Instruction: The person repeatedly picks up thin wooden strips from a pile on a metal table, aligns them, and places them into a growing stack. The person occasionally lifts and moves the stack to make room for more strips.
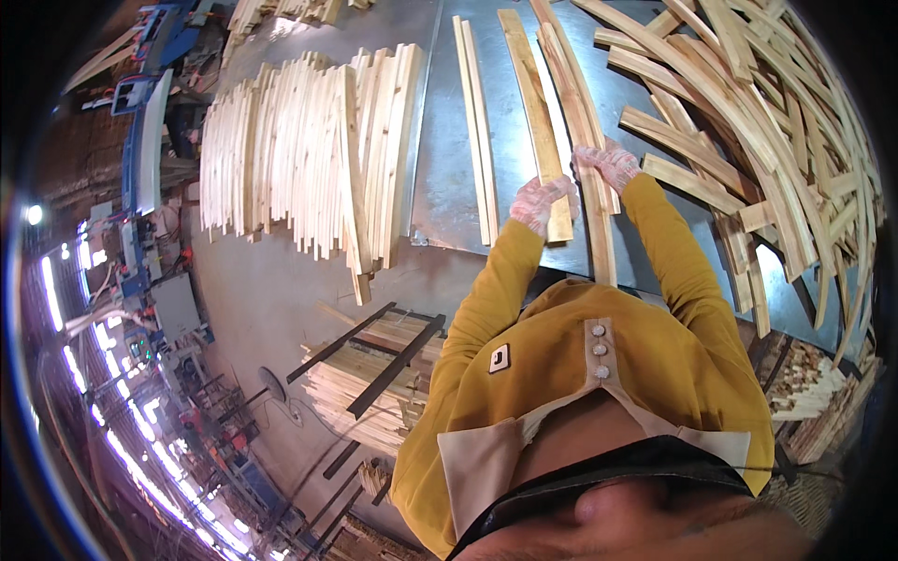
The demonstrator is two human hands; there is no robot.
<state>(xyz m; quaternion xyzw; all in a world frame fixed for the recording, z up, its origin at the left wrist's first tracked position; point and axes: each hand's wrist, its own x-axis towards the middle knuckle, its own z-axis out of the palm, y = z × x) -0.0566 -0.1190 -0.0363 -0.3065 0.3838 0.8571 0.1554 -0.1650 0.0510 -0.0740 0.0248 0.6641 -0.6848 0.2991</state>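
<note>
My left hand (541,203), in a pale knit glove, is closed around the near end of a flat wooden slat (531,98) that points away from me over the metal tabletop (438,151). To its right, my gloved right hand (609,163) grips long wooden strips (577,91); they lie close together and the fingers hide part of them. One strip's near end (603,263) reaches back to the table edge by my body. Left of my left hand, a pair of narrow strips (477,126) lies side by side on the metal.
A tangled heap of wooden slats (765,140) covers the right of the table. On the left stands a tight row of pale strips (302,154), with one slat (354,182) lying askew on top. Below, stacked wood (365,379) sits by dark metal bars (396,368).
</note>
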